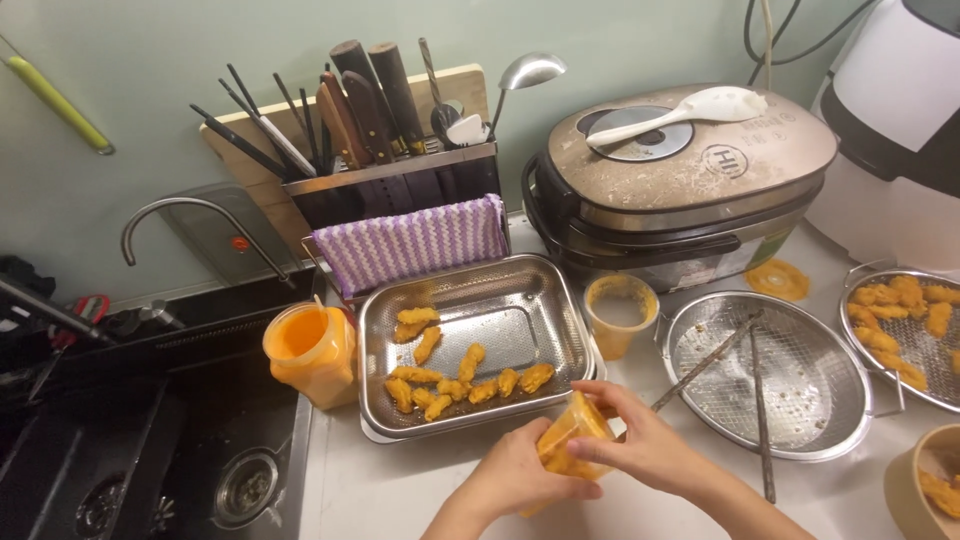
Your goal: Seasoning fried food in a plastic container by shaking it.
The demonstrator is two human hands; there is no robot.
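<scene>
We see both hands, left hand (pixel 520 470) and right hand (pixel 640 445), clamped on a small orange-smeared plastic cup (pixel 573 432) beside the rectangular steel tray (pixel 520 300) of battered orange pieces (pixel 455 375).

Warm indoor light, moderately bright, falling from above. Soft glare on steel tray (pixel 470 310) floor and rim, on mesh strainer (pixel 770 375), on ladle bowl (pixel 532 70). Rice cooker lid (pixel 690 145) shows dull sheen. Sink (pixel 130 450) at left dark, detail lost in shadow. Short soft shadows under orange jug (pixel 312 355) and cup (pixel 620 315). Wide-angle bend at edges: counter and wall lines curve. Hands slightly soft at bottom edge; centre sharp. Mild grain in dark areas.
</scene>
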